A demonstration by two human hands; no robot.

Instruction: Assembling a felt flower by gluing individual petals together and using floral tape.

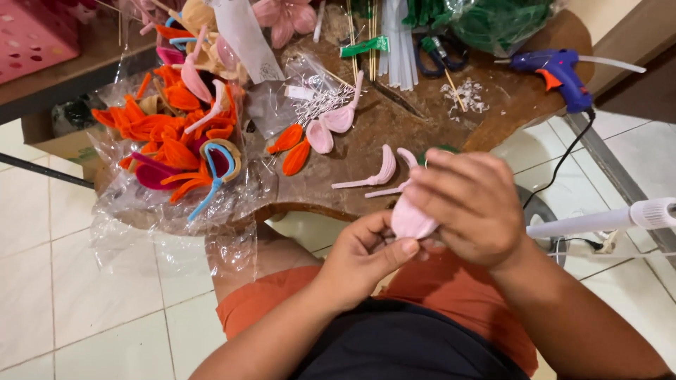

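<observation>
Pink, a soft petal piece [410,219] sits pinched between both hands just off the near edge of the brown table [394,134]. Left hand [366,257] presses its thumb on the piece; right hand [470,204] curls over it from above. Two more pink petals on stems [380,172] lie near that edge, orange petals [290,148] further left, a blue glue gun [560,74] at the far right corner.
</observation>
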